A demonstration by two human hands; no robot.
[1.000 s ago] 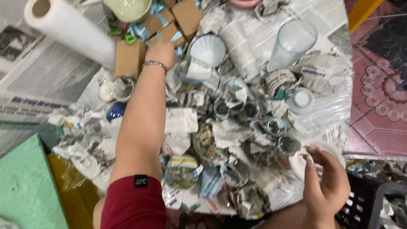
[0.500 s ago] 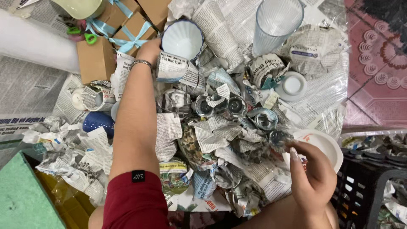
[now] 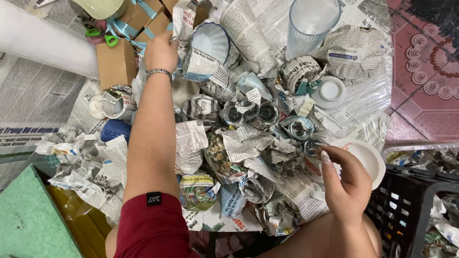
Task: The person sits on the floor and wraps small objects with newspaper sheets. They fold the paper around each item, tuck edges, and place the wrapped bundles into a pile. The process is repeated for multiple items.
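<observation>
Head view: left hand (image 3: 161,51) reaches far forward, fingers curled onto the newspaper wrap of a ribbed white bowl (image 3: 209,44), brown cardboard boxes (image 3: 116,63) crowding its left. Right hand (image 3: 345,184) pinches the near rim of a small white dish (image 3: 367,156) at the table's right edge. Both hands sit much as 0.5 s ago.

your left hand (image 3: 161,51) rests on a newspaper-wrapped white fluted bowl (image 3: 209,44) at top centre of the frame, bowl tilted, opening facing up, paper loose round its lower half. your right hand (image 3: 346,184) at lower right touches a small white bowl (image 3: 367,160), unwrapped, upright, at the table's right edge beside the black crate.
</observation>
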